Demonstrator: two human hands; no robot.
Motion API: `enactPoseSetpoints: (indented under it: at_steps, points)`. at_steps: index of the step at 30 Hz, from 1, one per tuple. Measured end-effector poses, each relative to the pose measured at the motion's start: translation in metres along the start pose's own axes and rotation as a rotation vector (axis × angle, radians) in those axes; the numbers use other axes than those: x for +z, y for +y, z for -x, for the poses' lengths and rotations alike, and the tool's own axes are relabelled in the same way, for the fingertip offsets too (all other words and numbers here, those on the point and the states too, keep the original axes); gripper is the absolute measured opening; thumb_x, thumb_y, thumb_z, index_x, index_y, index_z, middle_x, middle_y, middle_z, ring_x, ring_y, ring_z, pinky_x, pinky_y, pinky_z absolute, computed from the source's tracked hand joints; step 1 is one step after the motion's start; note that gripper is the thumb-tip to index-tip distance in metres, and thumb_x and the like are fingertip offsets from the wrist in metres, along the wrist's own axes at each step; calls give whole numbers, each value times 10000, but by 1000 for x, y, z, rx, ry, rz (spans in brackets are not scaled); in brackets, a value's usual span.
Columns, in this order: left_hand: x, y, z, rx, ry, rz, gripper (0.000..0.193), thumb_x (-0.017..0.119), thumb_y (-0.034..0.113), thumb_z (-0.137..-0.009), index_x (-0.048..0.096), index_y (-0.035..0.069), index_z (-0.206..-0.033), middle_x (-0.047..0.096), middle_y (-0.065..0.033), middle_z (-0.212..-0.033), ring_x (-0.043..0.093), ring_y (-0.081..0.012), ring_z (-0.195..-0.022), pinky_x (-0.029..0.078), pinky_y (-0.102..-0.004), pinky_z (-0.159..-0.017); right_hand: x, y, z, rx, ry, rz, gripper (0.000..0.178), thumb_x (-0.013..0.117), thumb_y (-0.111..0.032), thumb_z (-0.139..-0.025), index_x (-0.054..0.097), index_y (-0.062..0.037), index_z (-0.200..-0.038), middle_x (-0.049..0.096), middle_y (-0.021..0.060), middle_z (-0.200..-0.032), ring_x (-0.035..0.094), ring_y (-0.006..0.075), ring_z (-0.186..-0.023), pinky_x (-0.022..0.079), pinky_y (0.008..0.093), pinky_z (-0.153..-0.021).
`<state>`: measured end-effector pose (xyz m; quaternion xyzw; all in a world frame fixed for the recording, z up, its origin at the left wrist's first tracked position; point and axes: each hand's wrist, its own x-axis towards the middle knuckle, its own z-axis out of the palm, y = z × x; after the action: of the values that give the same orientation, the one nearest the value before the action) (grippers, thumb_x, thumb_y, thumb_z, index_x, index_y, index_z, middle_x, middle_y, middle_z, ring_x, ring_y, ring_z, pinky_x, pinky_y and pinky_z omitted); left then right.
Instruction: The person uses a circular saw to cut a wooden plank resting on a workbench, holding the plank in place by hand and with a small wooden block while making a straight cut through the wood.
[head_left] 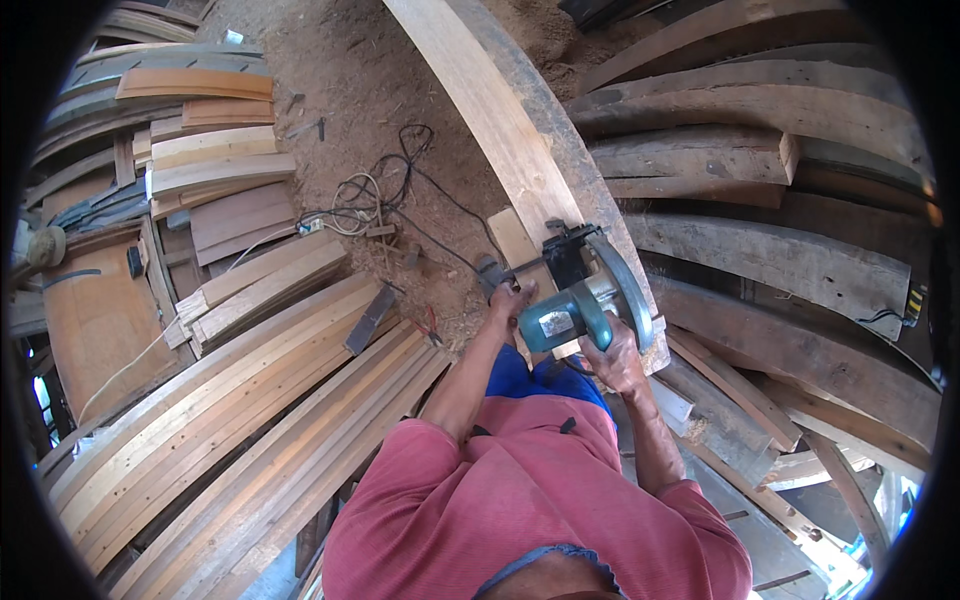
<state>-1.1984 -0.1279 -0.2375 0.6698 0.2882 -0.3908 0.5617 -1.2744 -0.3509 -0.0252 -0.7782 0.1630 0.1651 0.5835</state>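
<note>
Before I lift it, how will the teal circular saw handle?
The saw is probably heavy for its size, given its bulky motor housing. It may tip leftward, since that housing juts out left of the blade guard.

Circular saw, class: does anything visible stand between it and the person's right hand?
Nothing visible does: the bare right hand grips the teal circular saw directly, with no object between them.

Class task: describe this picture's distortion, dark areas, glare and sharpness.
Head view: the lens seems to bow the plank and the boards; head view: corners fall to black; head view: washed-out patches glare near the lower right rim; head view: the saw shows no obvious motion blur.
</note>
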Motion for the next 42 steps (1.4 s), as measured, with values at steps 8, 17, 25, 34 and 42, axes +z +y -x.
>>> enactPoseSetpoints:
  at_steps: [8, 17, 25, 34, 42]
  points:
    - [5, 22, 10, -21, 47, -8, 457, 775, 318, -919, 589, -6, -1182, 666, -69, -971, 625, -163, -792, 537, -346, -619, 1, 0, -8, 40, -14, 35, 316, 686, -95, -842, 617, 14, -1131, 644, 164, -863, 609, 285, -761, 499, 414, -756]
    - [2, 29, 8, 69, 0, 113, 544, 774, 271, -921, 538, -39, -1301, 681, -123, -1072, 642, -177, -859, 545, -349, -645, 4, -2, -14, -57, -6, 14, 343, 679, -70, -850, 627, 5, -1180, 677, 174, -945, 652, 294, -859, 508, 411, -831]
    - [-4, 31, -2, 35, -9, 85, 644, 768, 253, -924, 485, -87, -1392, 654, -197, -1209, 659, -239, -944, 560, -377, -711, 5, 0, -20, -94, -19, 9, 363, 676, -74, -848, 631, 3, -1200, 694, 192, -996, 673, 304, -911, 512, 412, -868]
    - [1, 56, 15, 37, 62, 50, 669, 774, 301, -910, 496, -76, -1387, 655, -216, -1245, 656, -265, -1041, 554, -391, -777, 6, -2, -23, -76, 21, 7, 339, 684, -85, -834, 639, 14, -1156, 691, 200, -931, 665, 306, -829, 514, 423, -806]
    - [-2, 17, 9, -2, -8, -113, 642, 783, 316, -906, 529, -58, -1362, 681, -166, -1124, 658, -213, -920, 553, -364, -689, -3, -3, 6, -12, 31, 21, 319, 694, -119, -820, 645, 1, -1111, 671, 206, -855, 656, 357, -781, 508, 442, -770]
